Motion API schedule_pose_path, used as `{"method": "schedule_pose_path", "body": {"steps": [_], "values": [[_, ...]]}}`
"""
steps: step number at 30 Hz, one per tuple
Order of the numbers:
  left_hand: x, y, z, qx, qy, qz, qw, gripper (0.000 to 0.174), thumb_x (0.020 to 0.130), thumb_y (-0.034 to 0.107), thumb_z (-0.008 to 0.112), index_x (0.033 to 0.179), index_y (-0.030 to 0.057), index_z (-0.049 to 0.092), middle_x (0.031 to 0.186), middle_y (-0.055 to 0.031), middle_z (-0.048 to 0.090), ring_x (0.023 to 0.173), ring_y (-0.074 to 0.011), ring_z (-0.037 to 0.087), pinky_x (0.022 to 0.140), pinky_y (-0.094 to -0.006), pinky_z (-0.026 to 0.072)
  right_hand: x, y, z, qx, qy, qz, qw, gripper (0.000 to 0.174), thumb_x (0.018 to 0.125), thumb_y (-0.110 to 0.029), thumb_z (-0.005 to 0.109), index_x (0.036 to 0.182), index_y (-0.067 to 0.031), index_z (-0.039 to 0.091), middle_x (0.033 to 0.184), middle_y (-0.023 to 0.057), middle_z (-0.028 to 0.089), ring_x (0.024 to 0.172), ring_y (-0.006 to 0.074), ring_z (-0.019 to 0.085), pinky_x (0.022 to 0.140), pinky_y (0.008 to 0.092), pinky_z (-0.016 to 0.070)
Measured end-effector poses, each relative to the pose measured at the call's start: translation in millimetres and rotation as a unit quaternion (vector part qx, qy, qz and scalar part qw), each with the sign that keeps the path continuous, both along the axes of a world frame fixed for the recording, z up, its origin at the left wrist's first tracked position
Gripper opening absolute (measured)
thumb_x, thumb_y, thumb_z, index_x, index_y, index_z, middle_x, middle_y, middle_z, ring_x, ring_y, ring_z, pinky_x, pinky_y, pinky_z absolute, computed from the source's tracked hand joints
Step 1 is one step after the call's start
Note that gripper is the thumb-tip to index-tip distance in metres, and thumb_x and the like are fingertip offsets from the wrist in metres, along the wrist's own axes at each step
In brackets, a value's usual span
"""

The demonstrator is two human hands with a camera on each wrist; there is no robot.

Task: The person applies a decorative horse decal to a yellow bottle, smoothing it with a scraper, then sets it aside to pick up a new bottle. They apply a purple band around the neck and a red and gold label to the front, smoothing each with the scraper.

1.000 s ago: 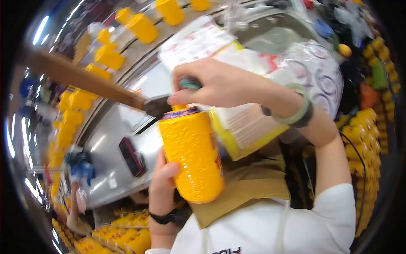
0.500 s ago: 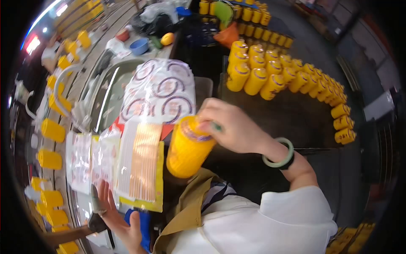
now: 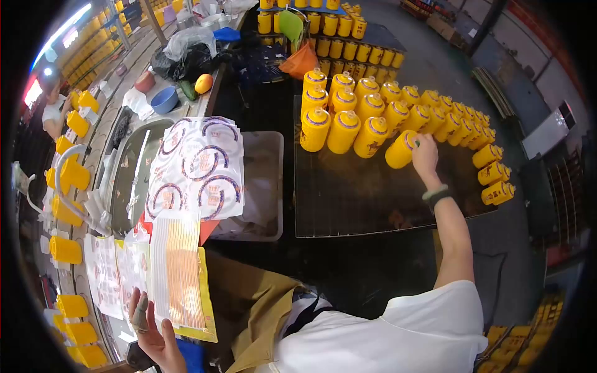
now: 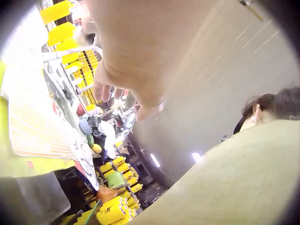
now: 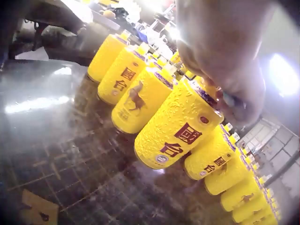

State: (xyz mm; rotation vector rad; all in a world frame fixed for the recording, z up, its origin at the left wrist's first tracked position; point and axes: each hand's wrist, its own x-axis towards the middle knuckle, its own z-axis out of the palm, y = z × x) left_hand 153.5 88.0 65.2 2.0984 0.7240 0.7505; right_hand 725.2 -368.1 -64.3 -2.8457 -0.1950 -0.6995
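By its neck, my right hand (image 3: 425, 160) grips a yellow bottle (image 3: 399, 150) at the near side of a dark board (image 3: 373, 199). In the right wrist view this bottle (image 5: 180, 129), with dark red characters and a patterned band round its shoulder, leans slightly and stands in front of similar yellow bottles (image 5: 140, 96). My left hand (image 3: 157, 347) holds nothing; its fingers are spread beside a sheet of striped strips (image 3: 180, 273), and a pale cover sits on one finger. In the left wrist view the left hand (image 4: 136, 61) shows from behind.
Rows of yellow bottles (image 3: 344, 132) stand on the board's far side and curve to the right. Printed label sheets (image 3: 199, 165) lie on the left over a clear plastic bin (image 3: 264, 186). A blue bowl (image 3: 164, 99) and more yellow bottles (image 3: 65, 250) are along the bench.
My left hand has let go of the bottle's body and dropped to the lower left. My right hand has carried the bottle rightward by its neck, from over my lap to the board.
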Motion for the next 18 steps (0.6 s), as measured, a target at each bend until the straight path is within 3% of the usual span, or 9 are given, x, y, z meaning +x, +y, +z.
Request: {"method": "schedule_pose_path", "body": {"steps": [1,2,4,5,7,11,13,14,18], "values": [[0.8,1.5,-1.3,-0.007,0.036,0.039,0.999,0.064,0.098,0.030,0.068,0.148,-0.0030,0.046,0.158,-0.0244,0.041,0.148,-0.0365,0.042,0.122,-0.0497,0.0312,12.0,0.9,-0.1,-0.014,-0.002,-0.010,1.000,0.015,0.092,-0.013,0.067,0.107,-0.0130,0.073,0.110,0.0123,0.062,0.105,0.0384,0.064,0.085,0.0500,0.0540],[2.0,0.5,-2.3,-0.006,0.036,0.040,0.999,0.064,0.098,0.030,0.068,0.148,-0.0030,0.046,0.158,-0.0244,0.041,0.148,-0.0365,0.042,0.122,-0.0497,0.0312,23.5,2.7,-0.7,-0.013,-0.002,-0.010,1.000,0.015,0.092,-0.013,0.067,0.107,-0.0130,0.073,0.110,0.0123,0.062,0.105,0.0384,0.064,0.085,0.0500,0.0540],[9.3,-4.9,1.4,-0.003,0.011,0.041,0.999,0.044,0.100,0.016,0.064,0.139,-0.0035,0.056,0.156,-0.0235,0.044,0.146,-0.0340,0.045,0.120,-0.0461,0.0350,42.0,7.2,-3.0,-0.022,0.032,-0.049,0.998,0.017,0.095,-0.018,0.066,0.110,-0.0136,0.073,0.116,0.0123,0.063,0.109,0.0381,0.065,0.086,0.0494,0.0552],[11.0,-6.9,3.4,-0.002,0.013,0.044,0.999,0.044,0.100,0.016,0.064,0.139,-0.0035,0.056,0.156,-0.0235,0.044,0.146,-0.0340,0.045,0.120,-0.0461,0.0350,49.1,10.9,-5.5,-0.022,0.034,-0.047,0.998,0.017,0.095,-0.018,0.066,0.110,-0.0136,0.073,0.116,0.0123,0.063,0.109,0.0381,0.065,0.086,0.0494,0.0552],[10.8,-9.4,6.5,0.001,-0.037,-0.019,0.999,0.049,0.098,-0.004,0.063,0.145,-0.0084,0.048,0.155,-0.0232,0.048,0.138,-0.0346,0.052,0.115,-0.0492,0.0452,61.5,15.7,-12.8,-0.041,0.061,-0.096,0.993,0.016,0.097,-0.020,0.064,0.107,-0.0122,0.075,0.118,0.0130,0.065,0.113,0.0377,0.065,0.088,0.0484,0.0562],[-2.0,-9.4,3.9,0.006,-0.030,0.007,0.999,0.047,0.099,-0.004,0.062,0.145,-0.0090,0.049,0.154,-0.0232,0.048,0.137,-0.0345,0.053,0.114,-0.0486,0.0461,68.4,27.2,-6.8,-0.061,0.067,-0.098,0.991,0.020,0.095,-0.025,0.068,0.108,-0.0120,0.075,0.118,0.0141,0.067,0.114,0.0364,0.066,0.090,0.0484,0.0565],[-5.7,-8.3,4.6,0.007,-0.010,0.020,1.000,0.045,0.100,-0.004,0.061,0.144,-0.0096,0.050,0.154,-0.0231,0.049,0.137,-0.0343,0.053,0.114,-0.0477,0.0467,61.2,35.3,25.2,-0.036,0.157,-0.098,0.982,0.030,0.092,-0.033,0.071,0.114,-0.0127,0.074,0.119,0.0144,0.069,0.112,0.0363,0.067,0.090,0.0493,0.0561],[-4.1,-13.6,7.0,0.002,-0.032,0.028,0.999,0.043,0.101,-0.004,0.060,0.143,-0.0098,0.050,0.152,-0.0232,0.050,0.136,-0.0339,0.055,0.113,-0.0467,0.0485,62.6,34.5,18.2,-0.032,0.054,-0.081,0.995,0.039,0.089,-0.039,0.074,0.118,-0.0130,0.073,0.118,0.0155,0.070,0.109,0.0364,0.068,0.090,0.0503,0.0558],[-21.5,-3.8,-6.6,0.002,-0.027,0.042,0.999,0.042,0.104,0.007,0.063,0.142,-0.0074,0.054,0.149,-0.0204,0.055,0.128,-0.0301,0.061,0.108,-0.0413,0.0525,20.0,111.0,66.6,0.125,-0.069,0.145,0.979,0.025,0.091,-0.025,0.075,0.106,-0.0053,0.072,0.109,0.0162,0.068,0.103,0.0379,0.066,0.088,0.0468,0.0527]]}}
